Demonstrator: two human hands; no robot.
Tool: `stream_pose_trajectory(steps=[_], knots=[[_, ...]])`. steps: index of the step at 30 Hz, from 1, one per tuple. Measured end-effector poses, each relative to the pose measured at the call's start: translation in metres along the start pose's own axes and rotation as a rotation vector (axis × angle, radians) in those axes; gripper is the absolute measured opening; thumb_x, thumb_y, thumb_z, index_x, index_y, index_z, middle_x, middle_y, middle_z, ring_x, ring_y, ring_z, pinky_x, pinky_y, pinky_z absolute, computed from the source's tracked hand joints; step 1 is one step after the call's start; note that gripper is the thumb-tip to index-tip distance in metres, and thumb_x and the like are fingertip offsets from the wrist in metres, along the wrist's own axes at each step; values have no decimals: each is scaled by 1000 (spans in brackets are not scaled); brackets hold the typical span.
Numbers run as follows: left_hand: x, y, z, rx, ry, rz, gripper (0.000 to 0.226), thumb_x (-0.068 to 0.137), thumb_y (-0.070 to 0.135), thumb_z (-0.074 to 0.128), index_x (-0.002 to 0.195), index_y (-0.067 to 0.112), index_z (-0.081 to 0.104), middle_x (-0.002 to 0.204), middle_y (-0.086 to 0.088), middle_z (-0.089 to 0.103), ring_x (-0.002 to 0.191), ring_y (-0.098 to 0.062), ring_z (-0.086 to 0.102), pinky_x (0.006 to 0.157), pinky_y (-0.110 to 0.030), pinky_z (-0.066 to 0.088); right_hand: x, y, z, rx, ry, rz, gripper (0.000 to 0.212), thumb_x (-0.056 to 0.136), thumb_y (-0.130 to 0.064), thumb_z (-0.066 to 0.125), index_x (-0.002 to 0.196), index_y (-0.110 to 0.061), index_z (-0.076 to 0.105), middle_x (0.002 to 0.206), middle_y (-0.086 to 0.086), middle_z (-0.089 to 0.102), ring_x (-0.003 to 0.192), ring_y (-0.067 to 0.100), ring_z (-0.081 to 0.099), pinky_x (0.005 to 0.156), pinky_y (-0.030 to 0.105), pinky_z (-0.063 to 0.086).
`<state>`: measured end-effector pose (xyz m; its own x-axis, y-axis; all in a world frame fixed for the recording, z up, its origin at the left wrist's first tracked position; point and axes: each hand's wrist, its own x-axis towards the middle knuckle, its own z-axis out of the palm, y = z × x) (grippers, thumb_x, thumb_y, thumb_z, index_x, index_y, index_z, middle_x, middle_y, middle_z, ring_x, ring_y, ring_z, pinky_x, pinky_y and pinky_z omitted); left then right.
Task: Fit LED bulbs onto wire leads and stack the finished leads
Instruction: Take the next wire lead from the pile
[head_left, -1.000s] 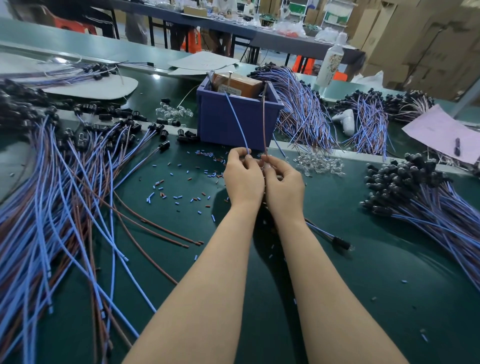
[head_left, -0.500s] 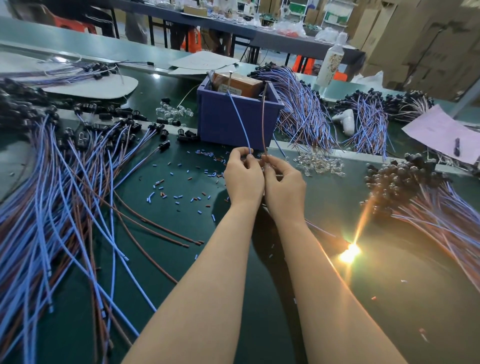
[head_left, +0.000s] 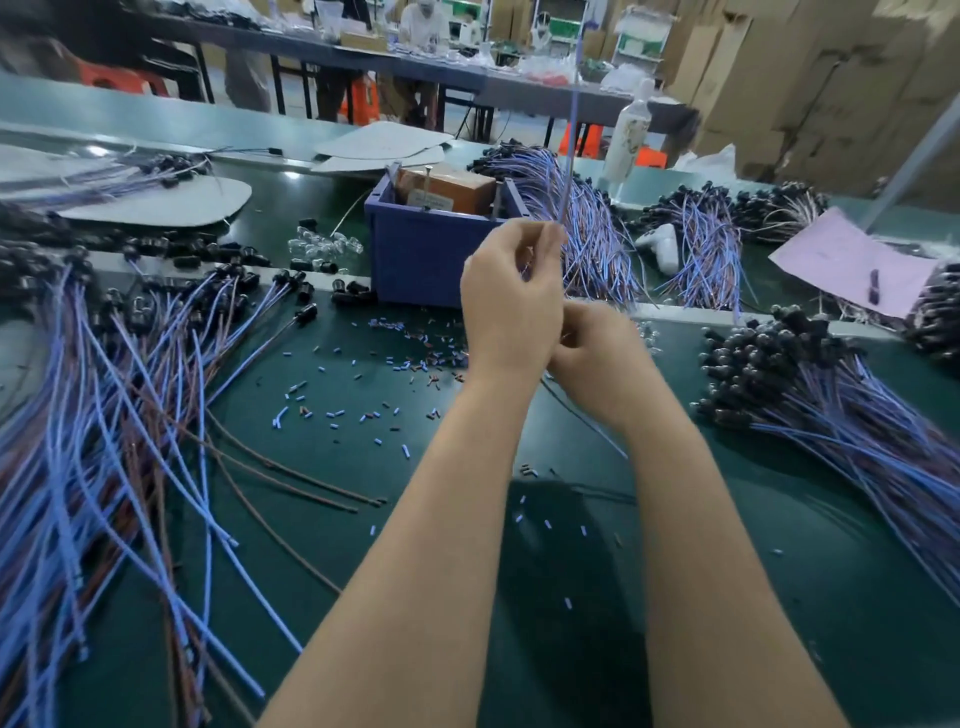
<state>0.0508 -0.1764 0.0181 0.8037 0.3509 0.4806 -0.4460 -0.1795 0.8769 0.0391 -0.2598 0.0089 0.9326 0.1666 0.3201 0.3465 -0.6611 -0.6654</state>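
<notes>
Head view: in front of the blue bin (head_left: 431, 260), the left hand (head_left: 511, 306) pinches an upright blue wire lead (head_left: 571, 130). The right hand (head_left: 597, 358) is curled just below it, and I cannot tell what it holds. Finished leads (head_left: 831, 395) are heaped right of the bin on the green table (head_left: 779, 571). Cartons (head_left: 805, 78) stand far behind.

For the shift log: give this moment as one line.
left hand: pinches wire lead, upright | right hand: curled, hold unclear | finished leads: heaped at right

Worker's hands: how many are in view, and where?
2. The left hand is raised before the blue bin, fingers pinching an upright blue wire lead; the right hand, just below it, seems to grip the lead's lower part.
</notes>
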Motion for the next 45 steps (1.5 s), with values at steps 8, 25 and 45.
stream_pose_trajectory(steps=[8, 25, 45], knots=[[-37, 41, 60, 184, -551, -269, 57, 97, 53, 35, 65, 10, 54, 78, -22, 65, 77, -38, 61, 66, -35, 45, -21, 32, -83, 258, 666, 76, 33, 95, -31, 55, 63, -22, 59, 58, -9, 63, 56, 6, 62, 63, 27, 52], [-112, 6, 234, -249, -804, -792, 13, 96, 2, 39, 87, 1, 49, 94, -18, 60, 63, -20, 54, 55, -24, 43, -97, 144, -128, 1566, 1145, 668, 32, 103, -20, 36, 80, -5, 52, 67, 8, 64, 52, 12, 64, 53, 21, 54], [9, -5, 19, -361, 201, -404, 13, 93, 8, 47, 87, 15, 56, 75, 2, 60, 67, -11, 53, 69, -27, 44, 4, 28, 32, 751, 303, 342, 17, 91, -1, 49, 90, -9, 64, 71, 4, 65, 62, 11, 58, 60, 22, 49]])
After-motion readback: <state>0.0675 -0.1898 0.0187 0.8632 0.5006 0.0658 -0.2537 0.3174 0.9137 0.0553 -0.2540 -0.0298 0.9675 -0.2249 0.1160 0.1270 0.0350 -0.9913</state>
